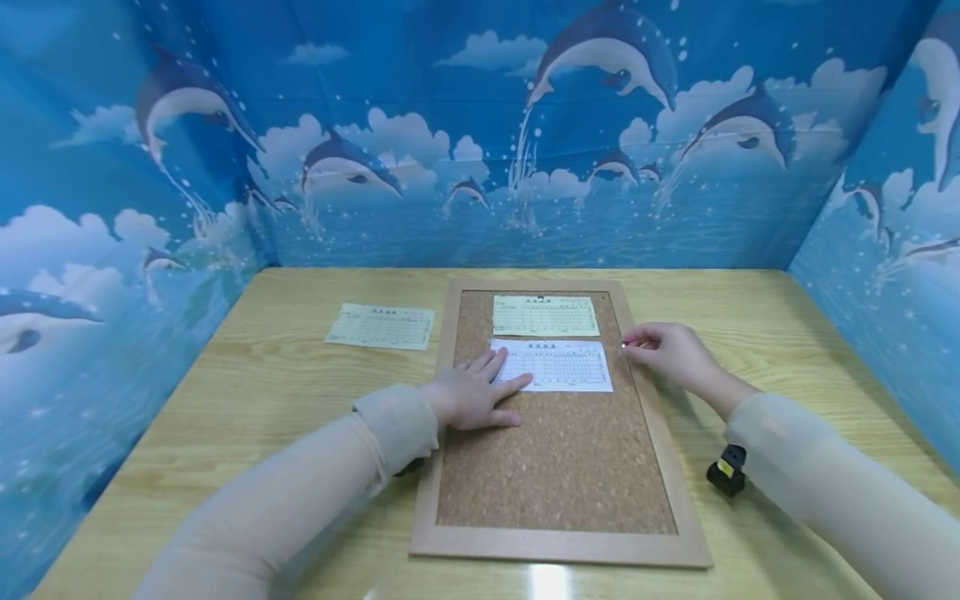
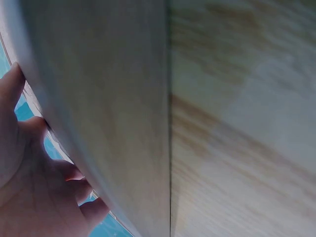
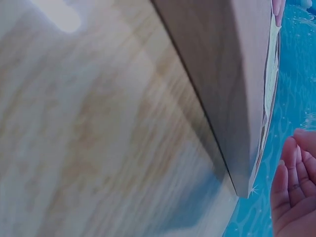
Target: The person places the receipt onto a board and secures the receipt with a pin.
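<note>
My left hand (image 1: 480, 393) lies with fingers spread on the corkboard (image 1: 555, 467), its fingertips pressing the left part of a white printed form (image 1: 558, 367). Just above that, a pale green form (image 1: 545, 317) is on the board, with a small dark pin (image 1: 541, 297) at its top edge. Over the board's right frame, my right hand (image 1: 667, 354) pinches a tiny thumbtack (image 1: 624, 344) with a bright tip between thumb and fingers. The curled fingers of this hand (image 3: 296, 187) also show in the right wrist view, where the tack is hidden.
Another pale green form (image 1: 381, 326) lies on the wooden table (image 1: 300, 375) left of the board. The board's raised wooden frame (image 1: 558, 546) runs around the cork. A dolphin-print curtain (image 1: 450, 167) closes off the back and sides.
</note>
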`<move>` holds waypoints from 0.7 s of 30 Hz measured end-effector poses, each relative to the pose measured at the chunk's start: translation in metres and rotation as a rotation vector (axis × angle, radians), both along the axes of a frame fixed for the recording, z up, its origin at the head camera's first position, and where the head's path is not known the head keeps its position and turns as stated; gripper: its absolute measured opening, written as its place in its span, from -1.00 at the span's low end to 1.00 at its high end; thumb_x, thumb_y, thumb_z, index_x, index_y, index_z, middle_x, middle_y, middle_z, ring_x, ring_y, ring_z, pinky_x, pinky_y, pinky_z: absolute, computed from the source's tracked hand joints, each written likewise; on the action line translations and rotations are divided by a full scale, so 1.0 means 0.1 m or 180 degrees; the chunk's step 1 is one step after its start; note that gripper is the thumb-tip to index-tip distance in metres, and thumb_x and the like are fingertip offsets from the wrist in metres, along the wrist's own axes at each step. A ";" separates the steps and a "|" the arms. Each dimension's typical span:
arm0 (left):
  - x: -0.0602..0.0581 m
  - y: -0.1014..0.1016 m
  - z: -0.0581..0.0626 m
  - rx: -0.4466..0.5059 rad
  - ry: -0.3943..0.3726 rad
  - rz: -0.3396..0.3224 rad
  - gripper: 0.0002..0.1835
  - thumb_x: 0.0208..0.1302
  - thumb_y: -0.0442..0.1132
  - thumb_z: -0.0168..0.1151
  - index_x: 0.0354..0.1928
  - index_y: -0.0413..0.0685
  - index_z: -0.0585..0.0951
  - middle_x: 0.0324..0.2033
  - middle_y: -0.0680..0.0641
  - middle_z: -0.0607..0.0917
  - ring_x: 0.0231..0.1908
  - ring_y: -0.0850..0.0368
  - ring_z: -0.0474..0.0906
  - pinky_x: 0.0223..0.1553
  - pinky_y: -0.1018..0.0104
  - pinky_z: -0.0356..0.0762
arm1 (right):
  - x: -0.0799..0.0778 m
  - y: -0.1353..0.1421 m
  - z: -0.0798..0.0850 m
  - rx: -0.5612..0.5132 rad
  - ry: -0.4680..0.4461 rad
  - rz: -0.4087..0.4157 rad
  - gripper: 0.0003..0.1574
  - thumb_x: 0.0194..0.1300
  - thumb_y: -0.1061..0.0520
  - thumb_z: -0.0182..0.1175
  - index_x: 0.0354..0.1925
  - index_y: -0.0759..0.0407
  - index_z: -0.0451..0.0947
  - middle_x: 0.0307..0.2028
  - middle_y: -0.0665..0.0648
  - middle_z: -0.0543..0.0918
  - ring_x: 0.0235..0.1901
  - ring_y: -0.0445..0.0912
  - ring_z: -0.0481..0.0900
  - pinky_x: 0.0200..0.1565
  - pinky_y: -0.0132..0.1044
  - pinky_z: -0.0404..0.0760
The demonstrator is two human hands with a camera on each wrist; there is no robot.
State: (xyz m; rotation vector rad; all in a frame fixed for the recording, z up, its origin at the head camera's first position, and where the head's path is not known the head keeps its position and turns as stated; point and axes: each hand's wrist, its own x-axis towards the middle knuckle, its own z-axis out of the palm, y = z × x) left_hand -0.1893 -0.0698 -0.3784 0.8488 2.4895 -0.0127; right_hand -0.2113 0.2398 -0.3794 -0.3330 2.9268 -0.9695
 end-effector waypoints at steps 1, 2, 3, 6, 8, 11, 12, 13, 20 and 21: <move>0.00 0.00 0.00 -0.0001 -0.0003 0.0001 -0.26 0.27 0.39 -0.28 0.42 0.52 -0.20 0.42 -0.10 -0.40 0.39 -0.01 -0.49 0.33 -0.05 -0.20 | -0.01 -0.01 0.00 0.0001 0.0002 0.0012 -0.72 0.24 0.17 0.22 -0.14 0.35 0.61 -0.34 0.17 0.66 -0.33 -0.03 0.56 -0.30 -0.23 0.52; 0.00 0.00 0.01 -0.0006 -0.0001 -0.0001 -0.27 0.27 0.39 -0.29 0.42 0.52 -0.20 0.42 -0.10 -0.40 0.39 -0.01 -0.49 0.33 -0.05 -0.20 | -0.02 -0.03 0.01 0.0003 -0.0020 0.0012 -0.72 0.25 0.16 0.22 -0.15 0.34 0.61 -0.34 0.15 0.65 -0.34 -0.05 0.55 -0.31 -0.24 0.51; 0.01 0.00 0.01 -0.0012 0.0001 0.0001 -0.27 0.27 0.39 -0.29 0.42 0.52 -0.20 0.42 -0.10 -0.40 0.39 -0.01 -0.49 0.33 -0.05 -0.20 | -0.04 -0.04 0.01 0.0001 -0.0047 0.0009 -0.73 0.25 0.16 0.22 -0.15 0.33 0.61 -0.35 0.14 0.65 -0.35 -0.05 0.54 -0.31 -0.24 0.50; 0.01 0.00 0.02 -0.0039 0.0006 -0.0001 -0.27 0.27 0.39 -0.29 0.42 0.52 -0.20 0.42 -0.09 -0.40 0.39 -0.01 -0.49 0.33 -0.04 -0.20 | -0.07 -0.09 0.02 -0.0075 -0.0169 0.0021 -0.72 0.26 0.15 0.21 -0.13 0.33 0.60 -0.34 0.14 0.63 -0.35 -0.06 0.50 -0.33 -0.25 0.49; 0.01 0.01 0.02 -0.0053 0.0002 0.0004 -0.27 0.27 0.39 -0.29 0.42 0.52 -0.21 0.43 -0.09 -0.40 0.39 -0.01 -0.49 0.33 -0.04 -0.21 | -0.09 -0.12 0.03 -0.0144 -0.0252 0.0043 -0.72 0.26 0.15 0.21 -0.13 0.33 0.59 -0.34 0.14 0.62 -0.36 -0.06 0.48 -0.35 -0.25 0.48; 0.01 0.01 0.02 -0.0065 0.0006 0.0012 -0.27 0.27 0.39 -0.29 0.42 0.53 -0.20 0.43 -0.09 -0.39 0.39 -0.01 -0.49 0.33 -0.03 -0.22 | -0.11 -0.17 0.03 -0.0211 -0.0326 0.0086 -0.71 0.26 0.14 0.21 -0.12 0.31 0.59 -0.34 0.14 0.61 -0.37 -0.06 0.46 -0.35 -0.26 0.48; 0.01 0.01 0.02 -0.0071 0.0009 0.0012 -0.27 0.27 0.39 -0.29 0.42 0.53 -0.21 0.43 -0.08 -0.39 0.39 -0.01 -0.49 0.33 -0.03 -0.22 | -0.12 -0.18 0.04 -0.0225 -0.0336 0.0107 -0.72 0.26 0.14 0.21 -0.12 0.31 0.59 -0.34 0.13 0.61 -0.37 -0.06 0.45 -0.35 -0.26 0.48; 0.01 0.01 0.01 -0.0074 0.0012 0.0013 -0.27 0.27 0.39 -0.29 0.42 0.53 -0.21 0.43 -0.09 -0.39 0.39 -0.01 -0.49 0.33 -0.03 -0.22 | -0.13 -0.20 0.04 -0.0241 -0.0334 0.0131 -0.72 0.26 0.14 0.21 -0.12 0.31 0.59 -0.34 0.14 0.61 -0.37 -0.06 0.45 -0.35 -0.25 0.47; 0.00 0.01 0.00 -0.0105 0.0045 -0.0017 -0.27 0.27 0.40 -0.31 0.42 0.53 -0.22 0.42 -0.09 -0.40 0.39 -0.01 -0.49 0.33 -0.03 -0.22 | -0.20 -0.30 0.04 -0.0310 -0.0257 0.0285 -0.76 0.25 0.17 0.23 -0.16 0.30 0.61 -0.34 0.14 0.61 -0.35 -0.05 0.46 -0.30 -0.24 0.46; 0.00 0.01 0.00 -0.0103 0.0051 -0.0023 -0.27 0.27 0.40 -0.30 0.42 0.53 -0.22 0.43 -0.10 -0.40 0.39 -0.01 -0.49 0.33 -0.03 -0.22 | -0.21 -0.31 0.04 -0.0312 -0.0260 0.0301 -0.77 0.25 0.18 0.23 -0.16 0.30 0.62 -0.34 0.14 0.61 -0.35 -0.05 0.46 -0.30 -0.24 0.46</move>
